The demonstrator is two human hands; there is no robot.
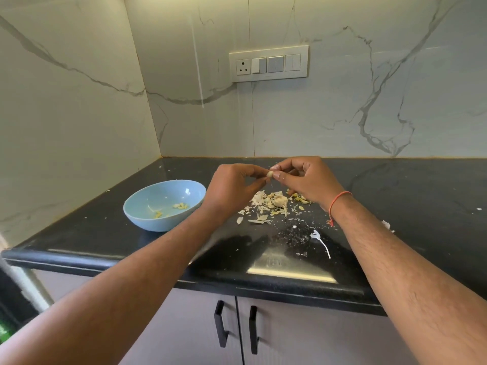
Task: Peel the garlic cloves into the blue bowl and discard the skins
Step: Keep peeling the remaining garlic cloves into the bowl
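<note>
Above the black counter (395,206), head view: left hand (232,185) and right hand (303,177) both pinch one garlic clove (269,174), part-peeled by the look of it. Blue bowl (147,219), one, left of the hands: a few peeled pieces, too small to count. Skin pile (259,202), one, beneath the hands, with one garlic remnant (279,201). Judged mid-task; skins not yet discarded.

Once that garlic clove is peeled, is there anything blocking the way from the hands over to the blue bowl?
Nothing visible. The clove, pinched between the left hand and right hand, is above the counter; the blue bowl sits open to the left. The skin pile lies beneath the hands.
</note>
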